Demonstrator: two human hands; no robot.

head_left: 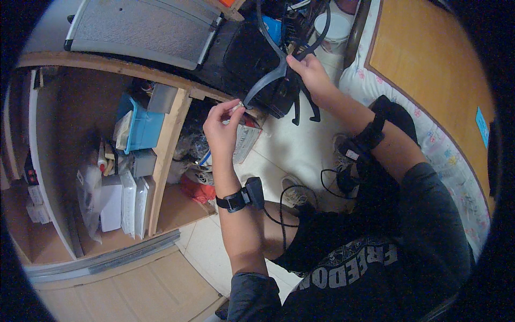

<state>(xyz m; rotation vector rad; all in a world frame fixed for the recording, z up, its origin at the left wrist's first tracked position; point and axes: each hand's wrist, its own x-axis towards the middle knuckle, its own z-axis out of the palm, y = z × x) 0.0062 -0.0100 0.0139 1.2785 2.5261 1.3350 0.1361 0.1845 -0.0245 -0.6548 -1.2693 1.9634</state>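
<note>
My right hand (pixel 311 78) grips a dark grey curved, forked frame (pixel 265 80) near the junction of its arms, which rise past the top edge of the view. At the lower left end of that frame, my left hand (pixel 220 121) pinches a small pale thing (pixel 239 107), too small to make out. Behind the frame sit a black bag (pixel 244 51) and some black hook-like pieces (pixel 314 110).
A wooden cabinet (pixel 170 161) on the left holds a blue bin (pixel 142 126), folders and bags, with a silver case (pixel 134 29) on top. On the right are a bed (pixel 359 80) with a wooden board (pixel 429 64) and a white bucket (pixel 332 29). Cables loop by my shoes.
</note>
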